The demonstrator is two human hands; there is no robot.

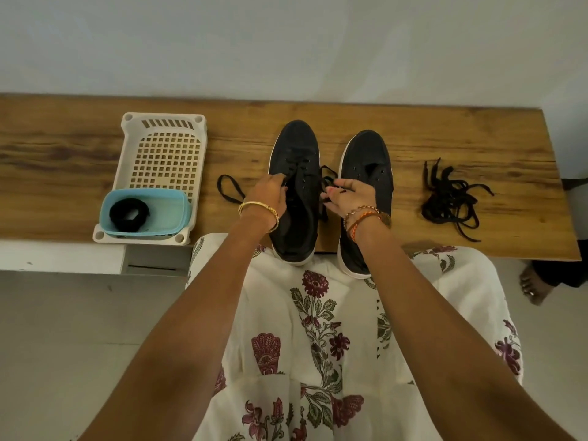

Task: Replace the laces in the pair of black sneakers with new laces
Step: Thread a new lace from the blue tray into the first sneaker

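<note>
Two black sneakers with white soles stand side by side on the wooden bench, toes pointing away. The left sneaker [294, 154] has a black lace threaded through its upper eyelets. My left hand [269, 194] pinches one end of that lace at the sneaker's left eyelets; the slack loops out on the bench [229, 189]. My right hand [348, 194] pinches the other lace end between the two shoes. The right sneaker [367, 160] shows bare eyelets with no lace. A loose pile of black laces [450, 200] lies on the bench to the right.
A white plastic basket [165, 148] sits at the bench's left, holding a light blue tub [178, 208] with a coiled black lace [129, 214] inside. The wooden bench [477, 135] backs onto a white wall. Another person's bare foot [534, 288] stands on the floor at right.
</note>
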